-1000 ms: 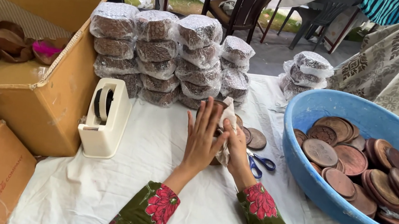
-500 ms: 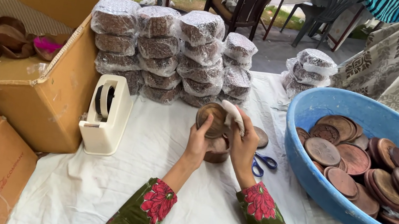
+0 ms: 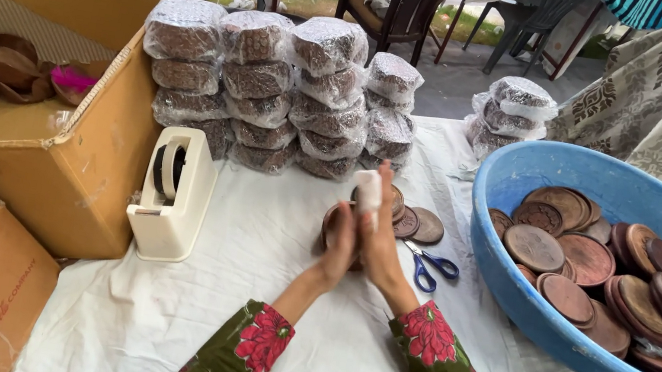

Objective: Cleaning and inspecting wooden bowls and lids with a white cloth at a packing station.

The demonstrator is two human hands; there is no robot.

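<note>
White cloth (image 3: 229,284) covered the work table at an open-sided shelter, chairs standing along the top of the frame. At centre, your left hand (image 3: 340,244) and right hand (image 3: 380,237) pressed together around a small stack of brown round discs (image 3: 328,228), fingers curled closed on it; a white wrapping on one right finger (image 3: 368,196) stood up above them. More loose discs (image 3: 417,223) lay just beside, blue-handled scissors (image 3: 432,267) to their right. By the look of it, you were squaring up a stack for wrapping; next you would likely need film and the white tape dispenser (image 3: 172,193) at centre left. Plastic-wrapped bundles (image 3: 275,90) were piled behind, a blue basin (image 3: 506,300) of discs sat at right, a cardboard box (image 3: 63,163) at left.
</note>
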